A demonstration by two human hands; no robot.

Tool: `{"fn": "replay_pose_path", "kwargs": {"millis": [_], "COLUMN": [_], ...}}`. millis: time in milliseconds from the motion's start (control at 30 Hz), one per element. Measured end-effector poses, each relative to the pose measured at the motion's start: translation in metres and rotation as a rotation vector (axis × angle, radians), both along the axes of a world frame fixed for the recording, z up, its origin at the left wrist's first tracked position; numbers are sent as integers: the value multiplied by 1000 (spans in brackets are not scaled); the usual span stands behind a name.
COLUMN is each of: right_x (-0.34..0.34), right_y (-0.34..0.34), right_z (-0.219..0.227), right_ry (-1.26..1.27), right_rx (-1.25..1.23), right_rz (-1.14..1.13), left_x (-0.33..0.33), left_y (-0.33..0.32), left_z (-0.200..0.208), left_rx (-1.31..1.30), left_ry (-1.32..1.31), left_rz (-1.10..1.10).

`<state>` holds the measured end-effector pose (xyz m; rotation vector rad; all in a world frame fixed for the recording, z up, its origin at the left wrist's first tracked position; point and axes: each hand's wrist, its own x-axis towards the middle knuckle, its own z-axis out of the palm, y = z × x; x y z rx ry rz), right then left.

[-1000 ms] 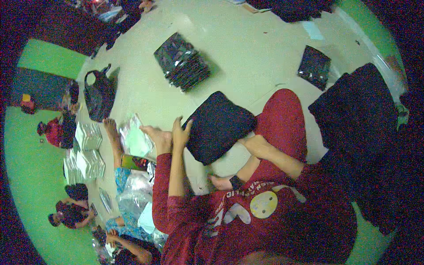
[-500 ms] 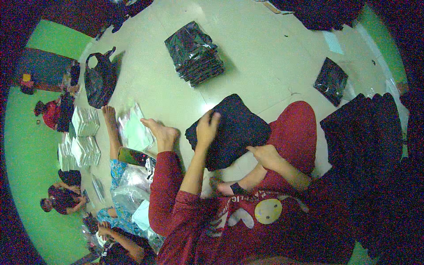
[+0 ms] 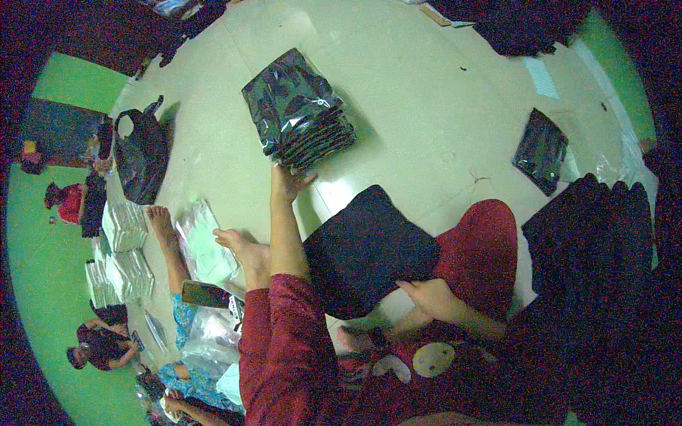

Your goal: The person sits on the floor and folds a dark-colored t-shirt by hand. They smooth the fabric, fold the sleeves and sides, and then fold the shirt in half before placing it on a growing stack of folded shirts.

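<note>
A folded black garment [image 3: 369, 248] lies across my lap, in front of my crossed leg. My right hand [image 3: 430, 298] pinches its near right edge between thumb and fingers. My left arm stretches forward, and my left hand [image 3: 289, 184] is at the near edge of a stack of black garments in clear plastic bags [image 3: 295, 106] on the floor. Its thumb is spread away from the other fingers, whose tips are partly hidden by the stack.
On the right are a pile of folded black cloth [image 3: 582, 241] and one flat bagged black garment [image 3: 540, 153]. A black carry bag [image 3: 142, 156], white packet stacks [image 3: 128, 248] and a phone [image 3: 206, 295] lie left. Other people sit along the left side.
My left hand has left the top of the folded garment and reached forward to the bagged stack. My right hand keeps its grip on the garment's edge. The view has shifted slightly.
</note>
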<state>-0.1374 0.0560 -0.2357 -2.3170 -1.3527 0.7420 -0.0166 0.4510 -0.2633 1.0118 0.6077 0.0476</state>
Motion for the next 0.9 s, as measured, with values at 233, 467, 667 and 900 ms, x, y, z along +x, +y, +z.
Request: {"fn": "replay_pose_path", "kwargs": {"millis": [233, 467, 667, 900], "right_x": [4, 1, 3, 7], "right_y": [7, 6, 4, 8], "right_z": [6, 0, 7, 15], "right_ry": [96, 72, 40, 39], "right_rx": [-147, -149, -195, -107], "right_rz": [101, 91, 119, 119], "left_x": [16, 72, 109, 83], "left_y": [4, -15, -27, -45], "left_z": [9, 6, 5, -8], "left_rx": [84, -4, -20, 70], "left_ry": [-103, 0, -13, 59], "left_rz": [-107, -106, -175, 70]}}
